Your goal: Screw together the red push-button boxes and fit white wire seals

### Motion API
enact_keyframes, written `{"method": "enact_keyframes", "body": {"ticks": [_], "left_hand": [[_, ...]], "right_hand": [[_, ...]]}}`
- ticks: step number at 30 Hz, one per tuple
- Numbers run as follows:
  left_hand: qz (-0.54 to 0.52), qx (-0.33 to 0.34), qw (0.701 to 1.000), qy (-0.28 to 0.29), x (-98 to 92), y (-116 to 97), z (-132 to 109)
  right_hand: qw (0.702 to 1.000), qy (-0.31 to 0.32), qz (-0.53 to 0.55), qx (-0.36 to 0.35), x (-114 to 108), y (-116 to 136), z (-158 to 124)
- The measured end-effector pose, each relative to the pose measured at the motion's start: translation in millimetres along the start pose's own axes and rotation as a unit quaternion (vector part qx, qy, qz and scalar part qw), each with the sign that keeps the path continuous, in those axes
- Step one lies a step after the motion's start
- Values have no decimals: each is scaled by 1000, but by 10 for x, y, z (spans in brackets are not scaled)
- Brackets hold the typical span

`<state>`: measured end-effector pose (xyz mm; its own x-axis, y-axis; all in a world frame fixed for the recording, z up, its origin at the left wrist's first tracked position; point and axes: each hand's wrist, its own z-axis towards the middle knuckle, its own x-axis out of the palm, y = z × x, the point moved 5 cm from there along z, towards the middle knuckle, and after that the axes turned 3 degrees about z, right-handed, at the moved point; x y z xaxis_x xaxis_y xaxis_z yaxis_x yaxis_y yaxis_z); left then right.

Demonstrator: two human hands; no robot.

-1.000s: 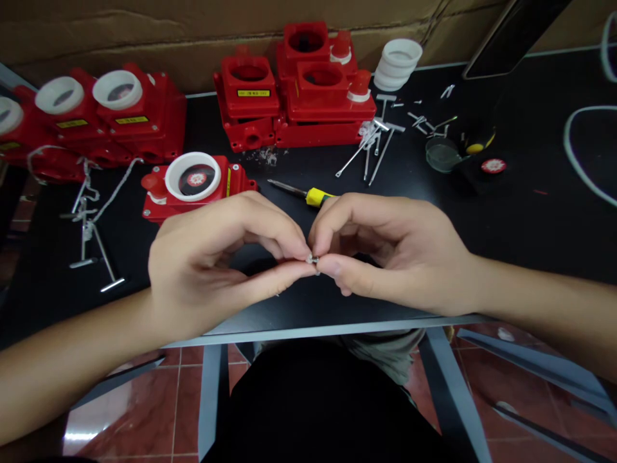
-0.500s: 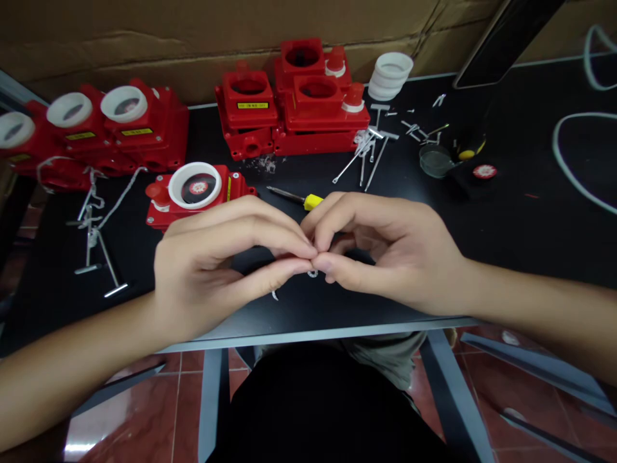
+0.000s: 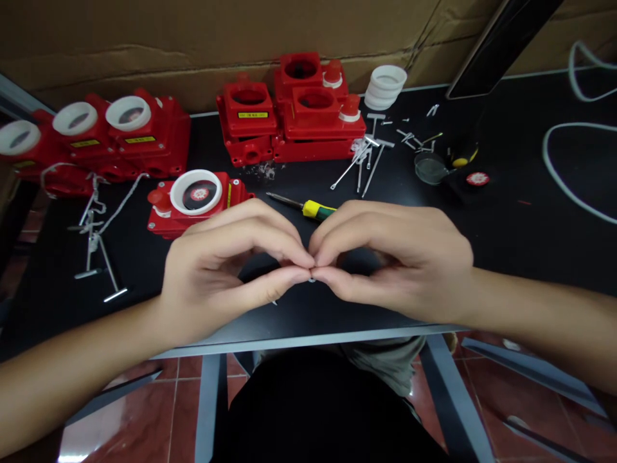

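Observation:
My left hand (image 3: 226,270) and my right hand (image 3: 395,257) meet fingertip to fingertip above the near edge of the black table (image 3: 506,225). Both pinch a tiny metal part (image 3: 312,279), too small to name, that peeks out under the fingertips. A yellow-handled screwdriver (image 3: 308,207) lies just behind my hands. A red box with a white ring (image 3: 195,196) on top sits behind my left hand.
More red boxes (image 3: 294,116) stand at the back middle and several (image 3: 96,138) at the back left. White rings (image 3: 384,85) are stacked near loose metal pins (image 3: 361,157). White wire pieces (image 3: 94,225) lie left, a white cable (image 3: 573,167) right. Cardboard (image 3: 193,38) lines the back.
My hands have stayed pinched together at the fingertips while the view shifted slightly. The small metal part showed clearly between the fingers a second ago and is now mostly hidden.

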<state>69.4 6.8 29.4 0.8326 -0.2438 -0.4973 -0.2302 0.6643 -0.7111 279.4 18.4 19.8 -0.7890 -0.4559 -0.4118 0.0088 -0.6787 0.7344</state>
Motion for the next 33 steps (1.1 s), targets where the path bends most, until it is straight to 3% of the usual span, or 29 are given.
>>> {"method": "enact_keyframes", "body": {"ticks": [5,9,19,23,27,30,33], "left_hand": [[-66,-43,997,-15,31,-4,10],[-59,-40,997,-12,38,-23,8],[29,78,996,32,-64,-126,59],[47,52,997,33,-27,-110,10],[28,57,997,-35,21,-60,-97],[14,72,997,-33,38,-57,-100],[-7,45,999,-10,25,-76,-32]], "right_hand": [[994,33,-91,-55,12,99,-15],[989,31,-121,-78,17,135,-50],[988,38,-130,-68,-3,155,-57],[988,46,-131,-62,8,156,-67],[988,44,-137,-56,26,158,-84],[988,40,-142,-52,23,177,-86],[987,58,-142,-52,-2,208,-81]]}}
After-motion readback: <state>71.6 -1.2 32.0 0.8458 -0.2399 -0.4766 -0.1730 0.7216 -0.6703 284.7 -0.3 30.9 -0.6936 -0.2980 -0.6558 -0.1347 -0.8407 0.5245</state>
